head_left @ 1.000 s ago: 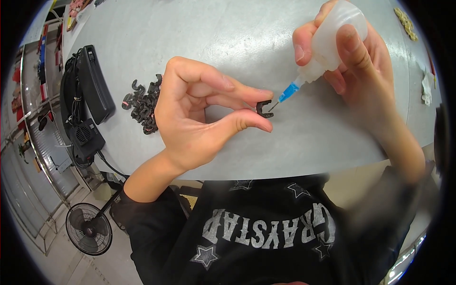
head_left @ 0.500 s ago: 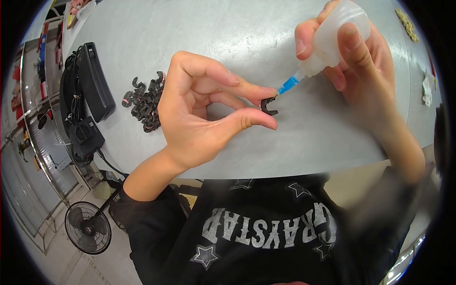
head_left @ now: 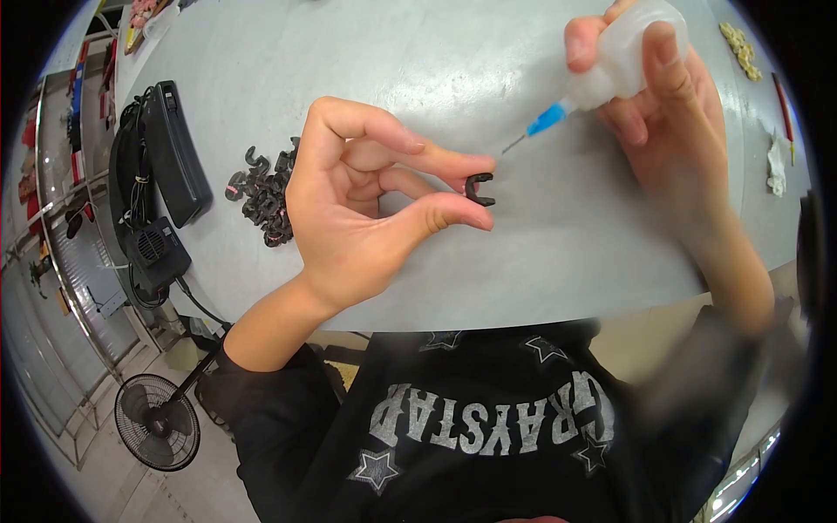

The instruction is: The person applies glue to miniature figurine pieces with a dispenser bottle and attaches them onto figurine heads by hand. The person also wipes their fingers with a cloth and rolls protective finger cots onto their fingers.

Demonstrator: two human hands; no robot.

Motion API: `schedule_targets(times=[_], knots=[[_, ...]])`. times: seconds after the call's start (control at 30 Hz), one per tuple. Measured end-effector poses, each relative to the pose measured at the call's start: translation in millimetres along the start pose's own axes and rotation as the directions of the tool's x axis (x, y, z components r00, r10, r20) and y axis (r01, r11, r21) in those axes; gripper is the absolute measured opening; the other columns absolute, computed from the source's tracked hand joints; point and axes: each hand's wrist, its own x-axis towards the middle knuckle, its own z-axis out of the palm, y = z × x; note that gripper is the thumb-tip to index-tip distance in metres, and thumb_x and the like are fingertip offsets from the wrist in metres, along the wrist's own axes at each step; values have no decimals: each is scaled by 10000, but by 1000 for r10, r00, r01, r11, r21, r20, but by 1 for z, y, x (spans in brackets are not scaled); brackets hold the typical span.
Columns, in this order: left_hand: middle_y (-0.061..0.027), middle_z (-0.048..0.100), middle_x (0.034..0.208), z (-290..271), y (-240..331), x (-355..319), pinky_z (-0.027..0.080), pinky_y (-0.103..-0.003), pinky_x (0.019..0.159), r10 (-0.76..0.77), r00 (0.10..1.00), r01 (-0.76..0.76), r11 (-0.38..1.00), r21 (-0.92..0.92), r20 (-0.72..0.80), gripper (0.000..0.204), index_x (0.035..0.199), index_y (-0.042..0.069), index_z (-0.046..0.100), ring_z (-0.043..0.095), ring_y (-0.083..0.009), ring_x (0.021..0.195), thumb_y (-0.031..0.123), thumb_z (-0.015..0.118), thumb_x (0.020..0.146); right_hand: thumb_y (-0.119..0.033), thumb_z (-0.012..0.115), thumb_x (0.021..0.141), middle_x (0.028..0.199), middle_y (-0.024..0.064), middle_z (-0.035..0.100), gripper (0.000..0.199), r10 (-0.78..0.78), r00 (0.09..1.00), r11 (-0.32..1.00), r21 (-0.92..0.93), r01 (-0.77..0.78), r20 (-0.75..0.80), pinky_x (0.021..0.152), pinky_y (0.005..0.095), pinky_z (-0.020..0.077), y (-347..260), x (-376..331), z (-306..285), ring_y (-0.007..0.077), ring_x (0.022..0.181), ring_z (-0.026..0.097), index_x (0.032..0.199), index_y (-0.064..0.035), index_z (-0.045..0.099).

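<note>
My left hand (head_left: 366, 192) pinches a small black C-shaped piece (head_left: 472, 193) between thumb and fingertips, its gap facing right. In my right hand (head_left: 676, 113) is a translucent white squeeze bottle (head_left: 632, 44), tilted down to the left. Its blue nozzle (head_left: 547, 118) ends in a thin metal needle (head_left: 514, 144), whose tip stands a little above and right of the black piece, apart from it. Left of my left hand lies a heap of similar black curved pieces (head_left: 263, 196), some with pink stripes, partly hidden behind the hand.
A long black case-like device (head_left: 174, 152) and a black box with cables (head_left: 159, 248) lie at the table's left edge. At the far right are a pale beaded bundle (head_left: 739, 50), a red pen-like stick (head_left: 783, 106) and crumpled white tissue (head_left: 777, 164). A fan (head_left: 157, 422) stands below left.
The bottle in my right hand has moved up and right, and its needle has come away from the black piece. My left hand has shifted slightly left with the piece.
</note>
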Motion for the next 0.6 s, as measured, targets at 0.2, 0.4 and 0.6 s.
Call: schedule_targets(times=[0.2, 0.4, 0.6], knots=[[-219, 649, 886, 1, 11, 2, 555, -248, 627, -103, 991, 96, 992, -80, -87, 418, 985, 42, 365, 657, -213, 755, -119, 665, 742, -350, 530, 920, 876, 133, 622, 346, -126, 988, 992, -5, 127, 90, 518, 200, 399, -36, 1, -32, 73, 548, 462, 978, -13, 481], [-189, 657, 892, 6, 15, -5, 523, -232, 645, -204, 970, 191, 976, -105, -132, 409, 991, 47, 376, 663, -199, 760, -84, 678, 748, -89, 618, 858, 1072, 110, 580, 261, -562, 791, 823, -254, 508, -241, 806, 259, 471, 0, 23, -42, 156, 940, 592, 1068, -28, 476], [-178, 657, 897, 5, 18, -9, 515, -230, 646, -182, 976, 163, 975, -149, -122, 386, 988, 45, 389, 666, -198, 773, -61, 679, 756, -47, 709, 771, 1022, 93, 608, 362, -621, 758, 623, -712, 323, -200, 811, 295, 469, 4, 25, -53, 147, 919, 600, 1040, -31, 467]])
